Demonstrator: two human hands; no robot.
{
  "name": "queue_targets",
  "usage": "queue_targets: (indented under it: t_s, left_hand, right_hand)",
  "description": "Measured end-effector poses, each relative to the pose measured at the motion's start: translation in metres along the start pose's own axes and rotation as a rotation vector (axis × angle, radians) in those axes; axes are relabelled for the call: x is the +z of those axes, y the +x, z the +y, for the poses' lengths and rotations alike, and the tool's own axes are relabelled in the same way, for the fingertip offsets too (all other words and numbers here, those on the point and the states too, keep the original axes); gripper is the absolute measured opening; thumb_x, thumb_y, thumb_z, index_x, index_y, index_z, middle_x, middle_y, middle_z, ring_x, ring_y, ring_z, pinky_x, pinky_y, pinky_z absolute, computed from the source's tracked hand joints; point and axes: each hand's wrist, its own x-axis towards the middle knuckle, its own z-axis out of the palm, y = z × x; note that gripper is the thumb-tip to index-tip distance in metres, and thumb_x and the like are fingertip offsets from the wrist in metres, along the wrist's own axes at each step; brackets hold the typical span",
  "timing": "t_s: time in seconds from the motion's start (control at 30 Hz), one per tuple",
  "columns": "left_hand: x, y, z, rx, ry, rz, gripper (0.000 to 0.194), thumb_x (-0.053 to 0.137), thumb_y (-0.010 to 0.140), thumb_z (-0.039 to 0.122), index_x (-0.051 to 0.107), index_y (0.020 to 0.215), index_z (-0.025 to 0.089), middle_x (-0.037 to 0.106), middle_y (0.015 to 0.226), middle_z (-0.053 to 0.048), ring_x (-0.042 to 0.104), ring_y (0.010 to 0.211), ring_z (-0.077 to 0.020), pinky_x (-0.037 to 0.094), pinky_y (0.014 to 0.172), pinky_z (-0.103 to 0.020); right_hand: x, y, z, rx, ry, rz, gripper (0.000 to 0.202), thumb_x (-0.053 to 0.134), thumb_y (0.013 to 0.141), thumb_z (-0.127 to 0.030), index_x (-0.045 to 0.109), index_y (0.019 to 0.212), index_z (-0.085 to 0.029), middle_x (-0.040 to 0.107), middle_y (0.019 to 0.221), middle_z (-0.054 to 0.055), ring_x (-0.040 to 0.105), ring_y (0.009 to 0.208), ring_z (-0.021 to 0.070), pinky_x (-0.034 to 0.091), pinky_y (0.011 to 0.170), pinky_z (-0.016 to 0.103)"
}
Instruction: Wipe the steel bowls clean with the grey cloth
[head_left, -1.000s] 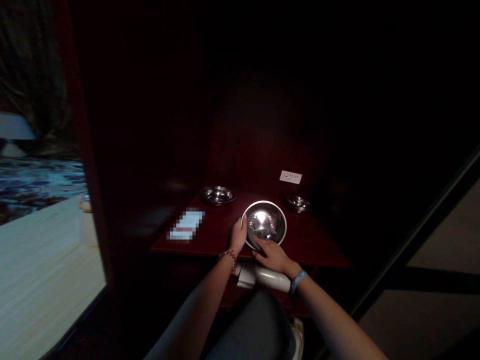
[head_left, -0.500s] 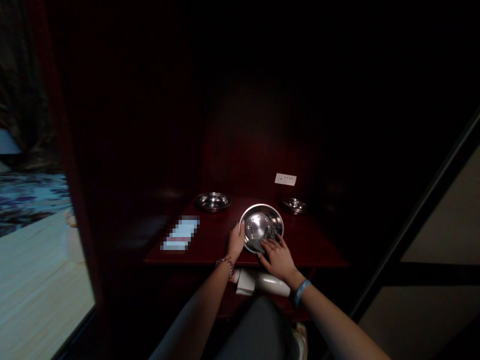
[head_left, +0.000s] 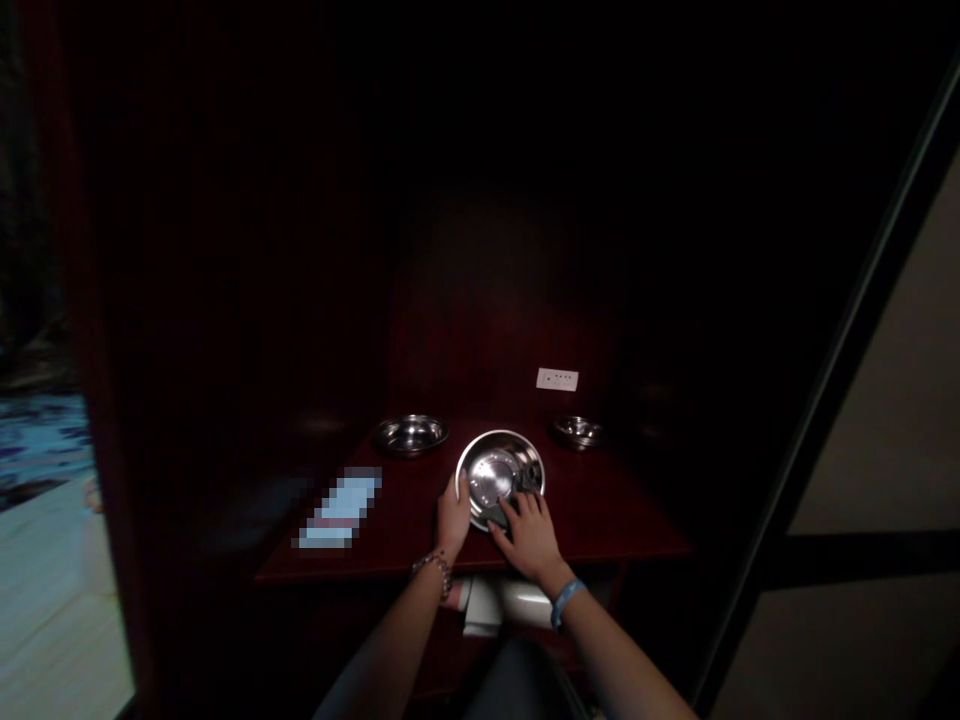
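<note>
A round metal bowl (head_left: 491, 475) is tilted toward the camera above the dark red desk (head_left: 600, 525). My left hand (head_left: 453, 515), with a beaded bracelet at the wrist, grips the bowl's left rim. A dark grey cloth (head_left: 527, 480) lies inside the bowl at its lower right. My right hand (head_left: 531, 535), with a blue band at the wrist, presses this cloth against the bowl's inner wall, fingers close together. Behind on the desk stand a wide metal bowl (head_left: 412, 435) at the left and smaller metal bowls (head_left: 577, 432) at the right.
A pixelated, phone-like bright object (head_left: 341, 510) lies at the desk's left. A white socket panel (head_left: 557, 379) is on the back wall. White objects (head_left: 517, 603) sit on a shelf beneath the desk. A pale surface (head_left: 60, 600) is at far left.
The view has shifted, so the desk sits lower and further left. My right hand and the cloth have moved slightly up along the bowl's right inner side.
</note>
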Motion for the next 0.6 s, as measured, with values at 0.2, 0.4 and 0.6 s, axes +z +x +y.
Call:
queue_targets:
  t_s: [0.2, 0.4, 0.6]
  left_hand:
    - [0.001, 0.004, -0.011, 0.016, -0.002, -0.009, 0.049, 0.041, 0.092, 0.054, 0.068, 0.110, 0.018, 0.074, 0.097, -0.010, 0.069, 0.100, -0.0256, 0.054, 0.093, -0.039]
    - [0.003, 0.010, -0.024, 0.026, -0.019, -0.043, 0.047, 0.039, 0.093, 0.053, 0.067, 0.110, 0.019, 0.072, 0.108, -0.011, 0.066, 0.107, -0.0273, 0.050, 0.100, -0.042]
    - [0.001, 0.010, -0.021, 0.010, -0.025, -0.065, 0.051, 0.039, 0.093, 0.054, 0.064, 0.116, 0.016, 0.070, 0.118, -0.014, 0.064, 0.114, -0.0275, 0.047, 0.104, -0.043]
  right_hand:
    - [-0.010, -0.008, 0.022, -0.156, 0.168, -0.043, 0.041, 0.059, 0.090, -0.040, 0.062, 0.129, -0.028, 0.067, 0.121, 0.007, 0.059, 0.117, 0.0236, 0.035, 0.115, 0.046]
    - [-0.012, -0.018, 0.020, -0.063, 0.504, -0.039, 0.038, 0.056, 0.085, -0.023, 0.069, 0.119, -0.034, 0.074, 0.111, 0.000, 0.065, 0.108, 0.0219, 0.047, 0.103, 0.036]
    - [-0.036, 0.001, 0.035, 0.594, 0.808, 0.633, 0.054, 0.032, 0.096, -0.039, 0.055, 0.133, -0.008, 0.068, 0.122, 0.019, 0.065, 0.111, 0.0283, 0.052, 0.095, 0.042]
